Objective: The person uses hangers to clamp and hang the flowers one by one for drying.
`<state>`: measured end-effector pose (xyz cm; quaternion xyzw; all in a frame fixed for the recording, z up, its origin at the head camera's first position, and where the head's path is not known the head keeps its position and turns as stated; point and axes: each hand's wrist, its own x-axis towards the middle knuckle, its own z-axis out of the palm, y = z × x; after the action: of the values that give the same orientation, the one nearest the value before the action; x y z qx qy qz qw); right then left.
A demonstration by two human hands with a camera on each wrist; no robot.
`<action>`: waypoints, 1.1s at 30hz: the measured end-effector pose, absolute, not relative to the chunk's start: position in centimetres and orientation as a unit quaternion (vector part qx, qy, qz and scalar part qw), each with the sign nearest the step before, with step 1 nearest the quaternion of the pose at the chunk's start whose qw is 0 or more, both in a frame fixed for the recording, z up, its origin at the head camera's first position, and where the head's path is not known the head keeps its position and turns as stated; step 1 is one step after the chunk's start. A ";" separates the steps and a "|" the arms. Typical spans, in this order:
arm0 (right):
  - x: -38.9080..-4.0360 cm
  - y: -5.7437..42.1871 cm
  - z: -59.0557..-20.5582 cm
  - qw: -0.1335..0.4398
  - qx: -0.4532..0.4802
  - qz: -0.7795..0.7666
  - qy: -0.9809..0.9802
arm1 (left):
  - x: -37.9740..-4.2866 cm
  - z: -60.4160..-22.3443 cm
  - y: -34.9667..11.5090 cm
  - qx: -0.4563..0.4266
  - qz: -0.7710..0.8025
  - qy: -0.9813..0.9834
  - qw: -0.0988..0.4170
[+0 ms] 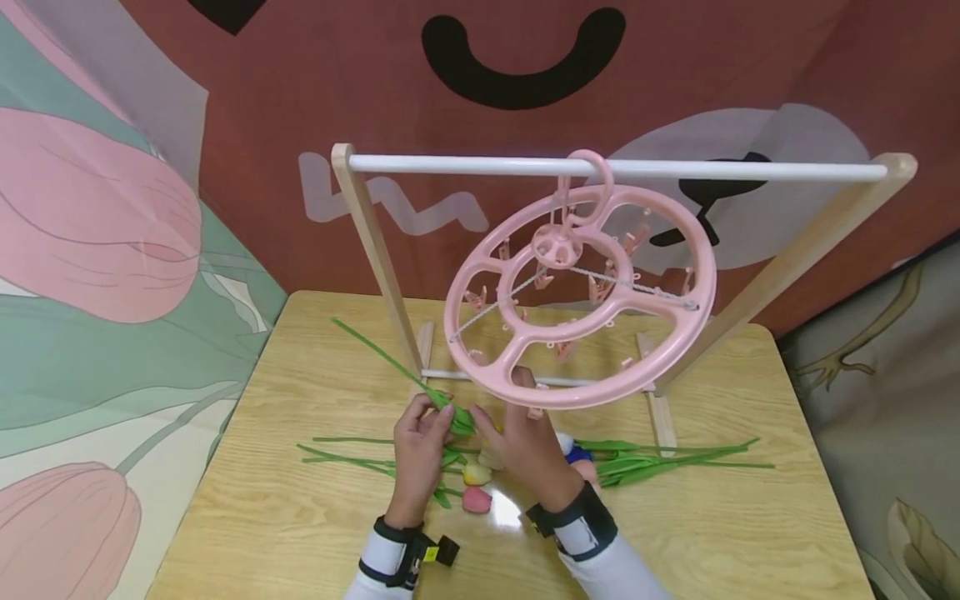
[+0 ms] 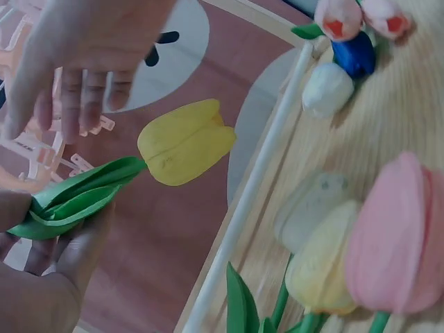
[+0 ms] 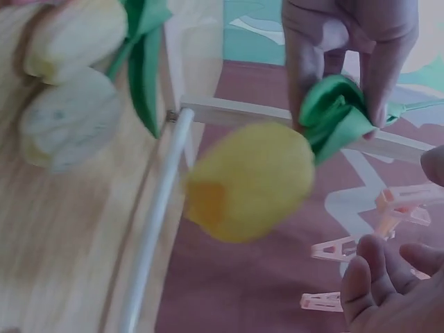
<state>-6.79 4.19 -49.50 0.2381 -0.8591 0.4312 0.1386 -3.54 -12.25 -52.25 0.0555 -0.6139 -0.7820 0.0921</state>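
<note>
In the head view my left hand (image 1: 420, 454) pinches an artificial yellow tulip (image 2: 186, 142) by its green leaves, just below the bloom. The tulip's stem (image 1: 378, 350) slants up to the left, above the table. Beside it is my right hand (image 1: 528, 442), fingers extended and holding nothing, under the front rim of a pink round clip hanger (image 1: 491, 379). In the right wrist view the right hand (image 3: 399, 288) is apart from the flower, near pink clips (image 3: 336, 248). From the head, the yellow bloom is mostly hidden by the right hand.
The hanger hooks over the white bar (image 1: 465, 165) of a wooden stand (image 1: 378, 258). On the table (image 1: 247, 500) lie a pink tulip (image 1: 477, 500), a pale yellow one (image 1: 477, 475) and a whitish one (image 2: 309, 208). More tulips, their stems (image 1: 697, 457) pointing right, include white and blue blooms (image 2: 355, 55).
</note>
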 end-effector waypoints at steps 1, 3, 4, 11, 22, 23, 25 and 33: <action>-7.0 4.1 -49.3 0.145 0.239 0.435 -0.856 | -3.5 -52.3 -12.3 0.052 -0.773 -0.625 0.095; -7.4 3.9 -48.9 0.150 0.241 0.443 -0.850 | -3.6 -52.3 -12.3 0.040 -0.757 -0.644 0.103; -7.6 3.8 -48.6 0.151 0.243 0.449 -0.846 | -3.6 -52.3 -12.2 0.034 -0.750 -0.652 0.107; -8.9 2.8 -46.7 0.153 0.245 0.508 -0.812 | -3.7 -52.5 -12.2 -0.001 -0.720 -0.682 0.130; -9.7 2.4 -45.7 0.268 0.229 0.466 -0.812 | -4.4 -51.8 -11.9 -0.028 -0.693 -0.697 0.182; -9.7 2.5 -45.7 0.251 0.224 0.486 -0.807 | -4.4 -51.7 -11.9 -0.025 -0.692 -0.697 0.185; -9.7 2.8 -45.8 0.213 0.215 0.529 -0.793 | -4.6 -51.6 -12.0 -0.017 -0.689 -0.699 0.190; -9.3 4.3 -45.5 0.102 0.200 0.615 -0.756 | -4.9 -51.7 -12.1 0.004 -0.687 -0.704 0.181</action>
<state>-9.34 4.29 -45.49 0.2001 -0.7562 0.6145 0.1025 -4.94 -12.10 -51.69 0.0037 -0.7037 -0.6870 0.1810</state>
